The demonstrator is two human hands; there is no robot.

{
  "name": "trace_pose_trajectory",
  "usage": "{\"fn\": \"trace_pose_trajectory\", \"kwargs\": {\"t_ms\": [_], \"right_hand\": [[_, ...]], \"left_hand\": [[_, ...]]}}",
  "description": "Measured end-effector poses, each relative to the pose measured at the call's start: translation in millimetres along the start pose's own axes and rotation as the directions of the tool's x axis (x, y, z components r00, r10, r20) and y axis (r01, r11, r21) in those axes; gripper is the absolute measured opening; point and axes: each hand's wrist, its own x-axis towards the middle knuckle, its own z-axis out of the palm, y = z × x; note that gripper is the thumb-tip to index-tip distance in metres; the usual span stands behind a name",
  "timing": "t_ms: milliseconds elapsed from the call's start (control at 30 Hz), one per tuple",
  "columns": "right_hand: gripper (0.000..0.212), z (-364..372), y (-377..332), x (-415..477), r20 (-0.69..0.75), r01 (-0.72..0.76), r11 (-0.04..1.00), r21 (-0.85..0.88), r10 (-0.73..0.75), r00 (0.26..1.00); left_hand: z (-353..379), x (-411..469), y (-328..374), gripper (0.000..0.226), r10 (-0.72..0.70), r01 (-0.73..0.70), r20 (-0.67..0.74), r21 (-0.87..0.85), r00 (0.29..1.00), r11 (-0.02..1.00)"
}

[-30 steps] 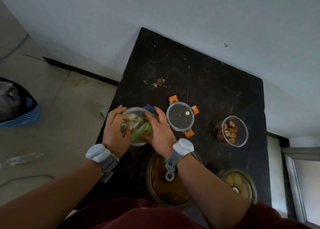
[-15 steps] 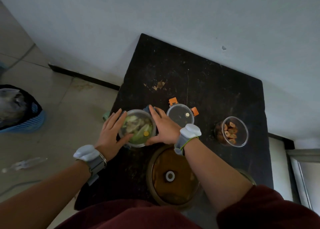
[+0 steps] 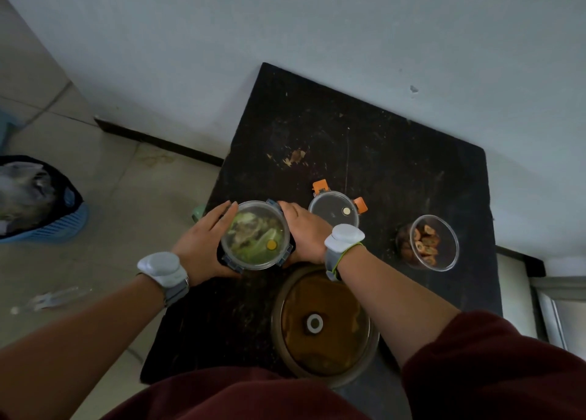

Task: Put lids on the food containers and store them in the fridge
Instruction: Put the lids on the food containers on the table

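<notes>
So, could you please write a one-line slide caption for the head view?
Both hands, left and right, clasp the lidded vegetable container on the black table.

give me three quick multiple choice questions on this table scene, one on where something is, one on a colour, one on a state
1. Where is the open glass bowl of brown food?
A. right of the orange-clipped lid
B. on the floor
C. between the hands

2. What colour are the clips on the loose lid?
A. green
B. orange
C. white

3. How is the greens container?
A. uncovered
B. tipped over
C. lidded, between both hands

Key: 1 A, it sits alone at the table's right. 2 B, orange tabs show at its rim. 3 C, left hand and right hand flank its clear lid.
</notes>
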Motion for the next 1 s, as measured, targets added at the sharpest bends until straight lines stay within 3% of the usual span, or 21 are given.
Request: {"fn": "trace_pose_trajectory", "kwargs": {"t_ms": [300, 433, 500, 600, 667, 733, 833, 1000], "right_hand": [[0.097, -1.3, 1.2, 4.7, -0.012, -0.012, 0.998, -0.068, 0.011, 1.0], [0.112, -4.1, 3.6, 2.3, -0.011, -0.005, 0.997, -0.078, 0.005, 1.0], [0.109, -11.3, 11.3, -3.7, 0.001, -0.028, 0.999, -0.043, 0.028, 1.0], [0.091, -15.1, 41.3, -21.2, -0.12, -0.163, 0.982, 0.1, 0.174, 0.977], [0.085, -12.7, 63.0, -31.0, -0.22, -0.316, 0.943, 0.109, 0.333, 0.917], [0.093, -7.4, 74.1, -35.3, -0.197, -0.434, 0.897, 0.082, 0.441, 0.875], [0.106, 4.9, 73.3, -36.2, -0.036, -0.507, 0.861, 0.03, 0.508, 0.861], [0.088, 14.7, 70.5, -29.1, -0.025, -0.506, 0.857, -0.095, 0.506, 0.862]], "left_hand": [[-7.5, -1.5, 10.0, 0.128, -0.03, 0.03, 0.044, -0.004, 0.999, 1.0], [-11.5, 1.9, 18.7, 0.131, -0.068, 0.043, 0.117, 0.206, 0.991, 0.978], [-12.2, 1.3, 29.7, 0.131, -0.095, 0.065, 0.09, 0.29, 0.991, 0.955], [-11.6, 2.8, 49.9, 0.113, -0.051, 0.067, -0.084, 0.194, 0.995, 0.979], [-8.4, 17.4, 61.2, 0.092, 0.008, 0.02, -0.169, 0.166, 0.986, 0.986], [-0.9, 31.1, 69.6, 0.076, 0.046, -0.014, -0.106, 0.279, 0.993, 0.96], [15.9, 37.1, 70.5, 0.069, 0.048, -0.022, -0.042, 0.479, 0.998, 0.877], [15.5, 34.2, 70.5, 0.067, 0.043, -0.014, -0.046, 0.513, 0.998, 0.858]]}}
